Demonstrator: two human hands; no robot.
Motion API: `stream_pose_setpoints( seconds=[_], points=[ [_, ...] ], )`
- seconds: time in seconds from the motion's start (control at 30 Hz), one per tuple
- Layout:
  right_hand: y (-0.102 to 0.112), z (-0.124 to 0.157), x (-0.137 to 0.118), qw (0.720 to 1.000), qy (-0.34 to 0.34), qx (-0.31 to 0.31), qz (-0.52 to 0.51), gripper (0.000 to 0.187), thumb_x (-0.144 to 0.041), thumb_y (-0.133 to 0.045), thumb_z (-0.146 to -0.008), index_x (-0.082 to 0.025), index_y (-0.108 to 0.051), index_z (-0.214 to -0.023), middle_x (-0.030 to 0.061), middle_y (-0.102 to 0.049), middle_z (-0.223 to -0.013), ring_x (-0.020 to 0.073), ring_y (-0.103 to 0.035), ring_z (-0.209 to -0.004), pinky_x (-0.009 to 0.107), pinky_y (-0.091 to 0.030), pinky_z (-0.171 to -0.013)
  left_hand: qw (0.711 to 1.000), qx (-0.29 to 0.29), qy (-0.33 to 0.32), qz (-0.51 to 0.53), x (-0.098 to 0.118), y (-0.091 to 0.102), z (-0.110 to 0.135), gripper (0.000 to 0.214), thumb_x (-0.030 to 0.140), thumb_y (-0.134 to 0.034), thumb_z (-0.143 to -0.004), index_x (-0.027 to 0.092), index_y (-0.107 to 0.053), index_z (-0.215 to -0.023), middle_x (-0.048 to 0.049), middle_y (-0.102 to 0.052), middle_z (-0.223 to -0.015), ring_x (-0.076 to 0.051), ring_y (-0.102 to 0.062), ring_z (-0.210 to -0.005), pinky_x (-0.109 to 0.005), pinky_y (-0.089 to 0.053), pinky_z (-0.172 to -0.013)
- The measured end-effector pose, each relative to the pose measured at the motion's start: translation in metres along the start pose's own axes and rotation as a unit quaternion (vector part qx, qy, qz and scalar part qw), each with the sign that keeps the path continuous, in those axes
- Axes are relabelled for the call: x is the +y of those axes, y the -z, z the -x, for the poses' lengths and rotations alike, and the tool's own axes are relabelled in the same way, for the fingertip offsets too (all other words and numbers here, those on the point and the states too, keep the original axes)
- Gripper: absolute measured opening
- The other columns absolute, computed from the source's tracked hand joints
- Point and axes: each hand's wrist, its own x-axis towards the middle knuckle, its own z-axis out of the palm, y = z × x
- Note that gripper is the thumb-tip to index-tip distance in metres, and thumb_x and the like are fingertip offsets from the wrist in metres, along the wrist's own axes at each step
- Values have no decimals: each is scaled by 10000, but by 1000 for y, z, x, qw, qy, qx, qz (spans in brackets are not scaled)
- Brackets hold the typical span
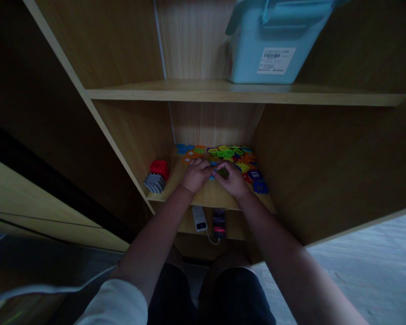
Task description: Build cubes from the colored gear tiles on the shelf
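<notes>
Over the middle shelf my left hand (196,175) and my right hand (234,179) come together, fingertips nearly meeting. My right thumb and forefinger are bent in a pinch around a small dark green plastic piece (222,173). A blue interlocking piece (212,177) shows between the hands, at the curled fingers of my left hand; its exact grip is partly hidden. Behind and to the right lie many flat gear-shaped pieces (226,153) in green, yellow, orange and red. Dark blue pieces (260,186) lie at the right, lighter blue ones (184,148) at the back left.
A red block (160,168) and a grey-and-white cube (154,183) sit by the shelf's left wall. Above, a light blue lidded bin (267,45) stands on the upper shelf (189,93). Below lie a white power bank (199,218) and a phone (219,223) joined by a cable.
</notes>
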Motion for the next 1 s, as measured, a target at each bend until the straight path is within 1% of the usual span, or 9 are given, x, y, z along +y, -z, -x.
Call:
stream_pose_setpoints(
  seconds=[0.13,0.37,0.47,0.57,0.63,0.73,0.77,0.87,1.0],
  points=[
    [0,-1,1,1000,-14,1,-1,166,-435,-717,-960,-285,-655,-992,99,-762,-1296,297,-694,-1241,482,-524,-1095,1000,13,-11,2,-4,-3,1,277,364,-658,-1054,328,-826,-1271,-93,-737,-1018,-272,-624,-1052,-436,-494,-964],
    [-3,-1,9,996,53,65,-37,228,-485,-806,-933,-299,-676,-917,70,-795,-1188,289,-731,-1136,485,-555,-1037,999,19,-34,0,-6,-6,1,258,324,-659,-1053,288,-821,-1250,-86,-721,-992,-262,-631,-1031,-428,-533,-947],
    [-1,0,9,996,31,81,7,238,-486,-819,-922,-298,-674,-906,60,-802,-1082,296,-717,-1078,467,-561,-982,1000,18,-22,-2,-2,-3,1,282,263,-668,-1026,254,-795,-1278,-113,-728,-1116,-290,-650,-1109,-459,-542,-994],
    [-1,1,12,994,2,94,52,230,-477,-807,-925,-289,-674,-925,59,-787,-1003,301,-698,-1030,449,-561,-941,999,32,23,30,-4,-3,4,426,170,-706,-928,210,-723,-1351,-143,-699,-1295,-324,-644,-1243,-503,-524,-1099],
    [-1,1,14,994,-9,82,78,218,-464,-804,-924,-285,-682,-936,59,-785,-986,304,-694,-1028,446,-554,-946,992,32,76,92,-13,-4,7,524,144,-733,-857,191,-671,-1375,-143,-695,-1325,-321,-646,-1280,-508,-517,-1148],
    [-2,2,17,993,-12,40,112,187,-426,-819,-913,-287,-697,-933,57,-801,-996,309,-696,-1053,448,-542,-973,964,4,171,204,-34,-7,13,487,164,-751,-833,203,-662,-1310,-121,-723,-1314,-300,-675,-1277,-511,-517,-1183],
    [-3,2,17,992,-11,27,122,172,-408,-824,-908,-289,-703,-932,54,-809,-1012,311,-696,-1070,453,-534,-990,953,-10,185,239,-40,-8,14,486,194,-764,-841,206,-656,-1315,-125,-717,-1351,-300,-671,-1307,-515,-507,-1203],
    [-4,2,16,989,-16,4,145,141,-370,-828,-899,-295,-717,-943,40,-827,-1062,321,-690,-1121,473,-507,-1039,932,-50,175,314,-52,-12,16,555,260,-823,-823,205,-650,-1348,-142,-699,-1427,-307,-661,-1358,-522,-492,-1235],
    [-4,2,15,987,-32,-18,155,151,-383,-829,-900,-294,-732,-972,36,-833,-1083,332,-686,-1155,489,-483,-1057,936,-91,164,299,-51,-15,15,606,232,-861,-759,211,-676,-1335,-130,-712,-1429,-323,-666,-1357,-535,-490,-1241]
  ],
)
